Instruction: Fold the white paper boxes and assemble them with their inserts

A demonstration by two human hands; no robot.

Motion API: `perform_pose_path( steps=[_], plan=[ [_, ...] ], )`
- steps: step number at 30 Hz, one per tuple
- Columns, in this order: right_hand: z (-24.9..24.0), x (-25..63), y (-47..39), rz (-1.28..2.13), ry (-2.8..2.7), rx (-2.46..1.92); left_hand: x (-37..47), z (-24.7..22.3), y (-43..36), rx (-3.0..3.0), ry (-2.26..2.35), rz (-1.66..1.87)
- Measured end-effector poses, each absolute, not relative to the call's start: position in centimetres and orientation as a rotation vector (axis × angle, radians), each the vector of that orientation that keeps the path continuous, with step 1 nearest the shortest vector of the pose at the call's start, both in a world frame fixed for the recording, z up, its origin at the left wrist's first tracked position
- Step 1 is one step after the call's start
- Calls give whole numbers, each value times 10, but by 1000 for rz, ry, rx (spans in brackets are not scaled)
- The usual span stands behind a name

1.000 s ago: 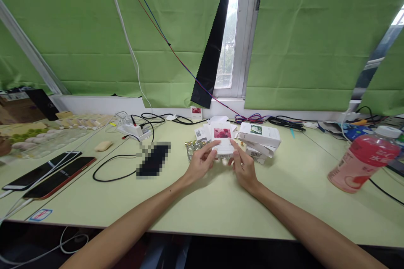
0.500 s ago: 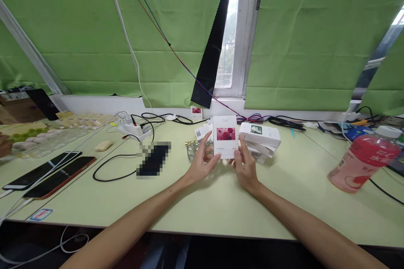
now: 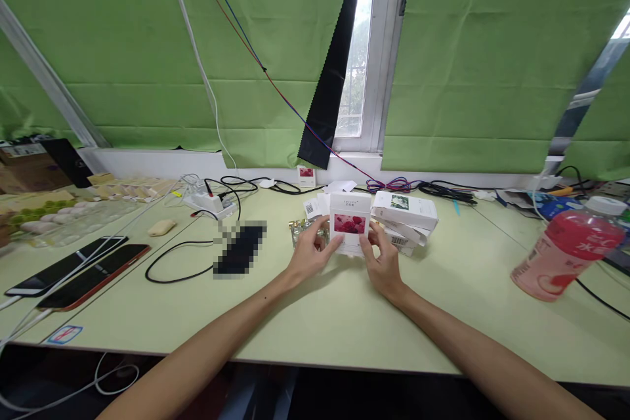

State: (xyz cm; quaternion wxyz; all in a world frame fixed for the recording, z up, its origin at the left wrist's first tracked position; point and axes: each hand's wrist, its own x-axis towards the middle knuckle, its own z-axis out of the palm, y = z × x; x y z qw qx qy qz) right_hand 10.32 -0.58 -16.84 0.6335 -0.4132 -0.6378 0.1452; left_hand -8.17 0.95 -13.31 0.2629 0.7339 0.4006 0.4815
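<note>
A small white cardboard box (image 3: 350, 207) with a picture of red roses on its front stands upright at the middle of the table. My left hand (image 3: 312, 251) is closed on its left side, thumb across the lower front. On the right side my right hand (image 3: 382, 258) grips it the same way, the thumb near the bottom corner. Behind my left fingers lie shiny foil packets (image 3: 296, 231), partly hidden. Several white boxes, the top one with a white-flower picture (image 3: 408, 208), are heaped just right of my right hand.
A pink drink bottle (image 3: 566, 249) stands at the right. To the left lie phones (image 3: 93, 275), a charging cable, a power strip (image 3: 209, 203) and clear trays of egg-shaped items (image 3: 63, 220). Another rose-picture box (image 3: 306, 176) and bundled cables (image 3: 443, 191) are along the back wall.
The rose box has come down a little and tilted, so its top edge sits lower. Both hands moved with it, still holding its sides.
</note>
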Motion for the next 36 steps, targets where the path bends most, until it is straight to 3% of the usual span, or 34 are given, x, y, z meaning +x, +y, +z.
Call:
perform_pose_path(
  steps=[16, 36],
  plan=[
    [-165, 103, -7, 324, -1490, -941, -79, -135, 8, 2020, 1141, 1189],
    [-165, 102, -6, 25, -1562, -815, -81, -136, 5, 2260, 874, 1459]
  ],
)
